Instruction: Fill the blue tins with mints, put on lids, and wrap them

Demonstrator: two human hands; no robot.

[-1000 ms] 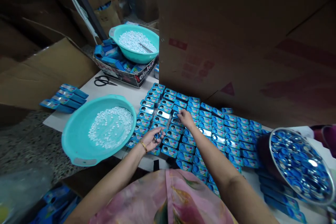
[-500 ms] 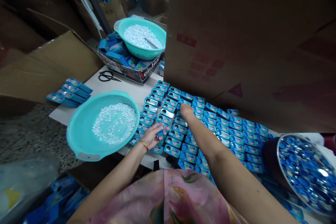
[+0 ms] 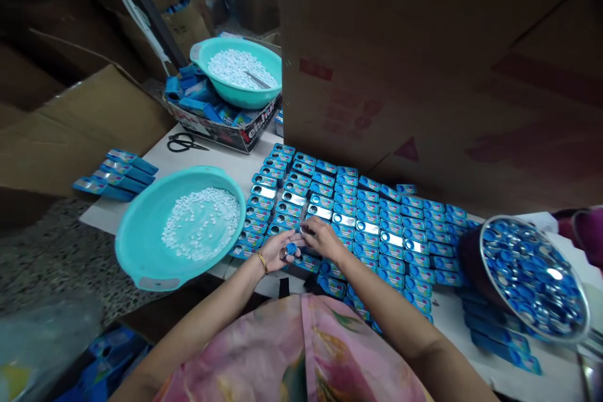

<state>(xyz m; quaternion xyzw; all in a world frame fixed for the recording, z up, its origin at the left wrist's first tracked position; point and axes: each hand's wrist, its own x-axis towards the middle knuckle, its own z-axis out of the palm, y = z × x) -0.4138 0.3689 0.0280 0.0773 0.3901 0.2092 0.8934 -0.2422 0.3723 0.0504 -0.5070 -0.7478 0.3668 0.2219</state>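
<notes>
My left hand [image 3: 279, 251] is palm up above the near left rows of blue boxes [image 3: 392, 248], holding a few small blue and silver caps [image 3: 290, 249]. Close beside it, my right hand [image 3: 321, 239] has its thumb and fingers pinched together near the left fingertips; what they hold, if anything, is too small to tell. The boxes stand in tight rows. Those in the left rows show dark round openings, while many farther right show blue round tops. At the right, a metal pot [image 3: 485, 282] is heaped with the same kind of caps.
A turquoise basin [image 3: 136, 245] of white tablets is on the left. Behind it are scissors [image 3: 181, 143] and a carton [image 3: 207, 132] bearing a second basin [image 3: 240, 97]. Fallen boxes [image 3: 115, 176] lie at the left edge. A large cardboard box [image 3: 424, 88] walls the back.
My right hand has come back from the farther rows to beside my left hand. The camera view has shifted slightly, bringing more of the pot into sight.
</notes>
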